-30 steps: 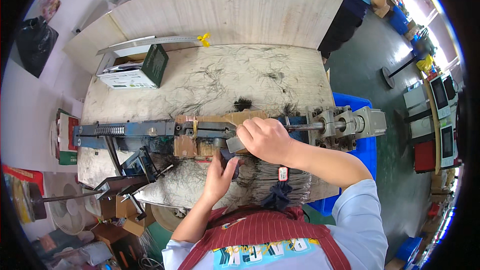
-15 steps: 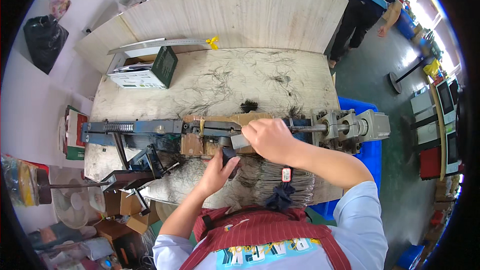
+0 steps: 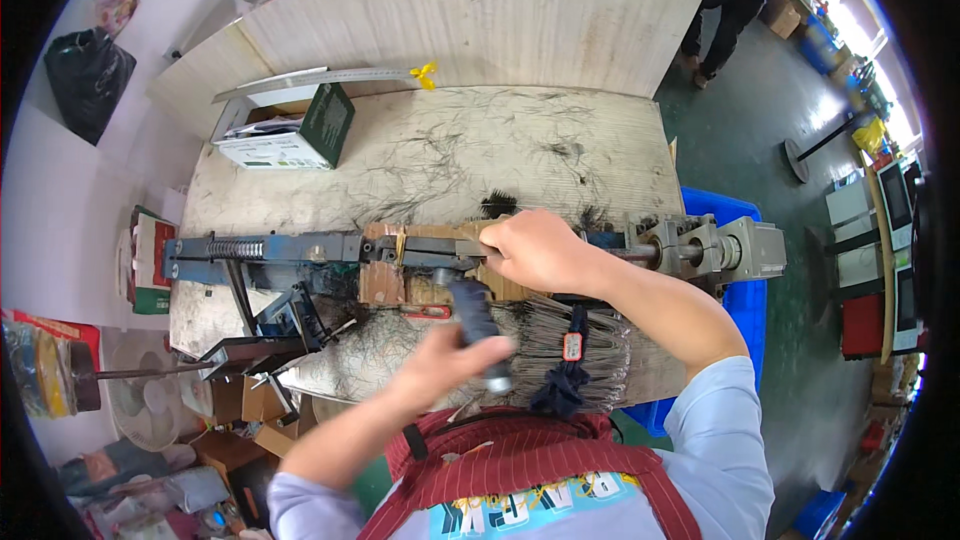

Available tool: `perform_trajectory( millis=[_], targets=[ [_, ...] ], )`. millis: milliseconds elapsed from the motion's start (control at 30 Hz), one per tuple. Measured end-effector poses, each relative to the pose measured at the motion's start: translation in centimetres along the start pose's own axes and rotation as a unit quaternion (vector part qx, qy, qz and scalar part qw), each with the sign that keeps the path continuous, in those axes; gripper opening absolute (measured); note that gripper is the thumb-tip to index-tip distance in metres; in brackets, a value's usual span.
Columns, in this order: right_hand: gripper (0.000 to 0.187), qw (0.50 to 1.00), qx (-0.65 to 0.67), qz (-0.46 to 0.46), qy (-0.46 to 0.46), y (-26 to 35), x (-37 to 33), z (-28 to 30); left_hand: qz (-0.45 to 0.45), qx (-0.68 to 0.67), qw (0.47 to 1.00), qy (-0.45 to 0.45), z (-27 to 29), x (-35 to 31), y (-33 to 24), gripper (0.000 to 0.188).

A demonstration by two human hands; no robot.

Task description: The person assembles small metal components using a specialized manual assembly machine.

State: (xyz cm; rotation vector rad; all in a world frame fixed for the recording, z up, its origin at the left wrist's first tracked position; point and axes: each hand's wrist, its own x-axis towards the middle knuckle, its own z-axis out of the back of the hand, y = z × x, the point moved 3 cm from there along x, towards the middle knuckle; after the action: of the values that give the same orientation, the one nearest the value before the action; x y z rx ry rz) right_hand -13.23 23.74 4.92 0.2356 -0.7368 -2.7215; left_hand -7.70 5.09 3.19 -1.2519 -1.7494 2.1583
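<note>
– In the left hand (image 3: 448, 360), thumb across: a dark-gripped tool (image 3: 477, 312), fingers curled round it, motion-blurred. Right hand (image 3: 543, 252)?
– Fingers nearly closed, pinching 1 small metal piece (image 3: 470, 249); blue rail (image 3: 335, 247) leftward of the fingertips.
– Handling?
– Tool probably stiff, fairly heavy, not slippery; hold mid-grip. Piece likely hard, slick; take its edges.

Passable room over the desk (image 3: 625, 145) beyond the long machine (image 3: 335, 247); a box (image 3: 268, 152) obstructs left, a panel (image 3: 480, 25) behind.
</note>
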Motion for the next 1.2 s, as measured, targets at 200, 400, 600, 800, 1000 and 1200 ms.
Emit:
perform_trajectory(
  millis=[200, 400, 600, 800, 1000, 1200],
  targets=[
    [0.022, 0.958, -0.183, 0.136, -0.172, 4.2, -5.5, -1.3, -0.051, -0.054, 0.986, -0.148, -4.6, 2.4, 7.5, 0.025],
    [0.033, 0.997, -0.028, 0.074, -0.007, 2.3, -5.3, -8.1, -0.081, 0.316, 0.923, -0.205, -2.2, 4.1, 10.7, 0.058],
    [0.019, 0.965, -0.193, 0.062, -0.166, -0.5, -6.8, -5.8, -0.205, 0.035, 0.962, -0.18, 2.6, -0.6, 10.3, 0.041],
    [0.029, 0.981, -0.124, -0.045, -0.14, -4.2, -6.8, -5.7, -0.072, -0.048, 0.866, -0.493, 10.2, -4.3, 13.0, 0.033],
    [0.028, 0.985, -0.067, 0.001, -0.156, -4.2, -8.4, -5.6, -0.086, 0.102, 0.838, -0.53, 10.5, -3.4, 13.4, 0.035],
    [0.026, 0.987, -0.053, -0.015, -0.153, -3.6, -9.4, -5.2, -0.119, 0.067, 0.837, -0.53, 10.3, -2.9, 13.5, 0.033]
  ],
)
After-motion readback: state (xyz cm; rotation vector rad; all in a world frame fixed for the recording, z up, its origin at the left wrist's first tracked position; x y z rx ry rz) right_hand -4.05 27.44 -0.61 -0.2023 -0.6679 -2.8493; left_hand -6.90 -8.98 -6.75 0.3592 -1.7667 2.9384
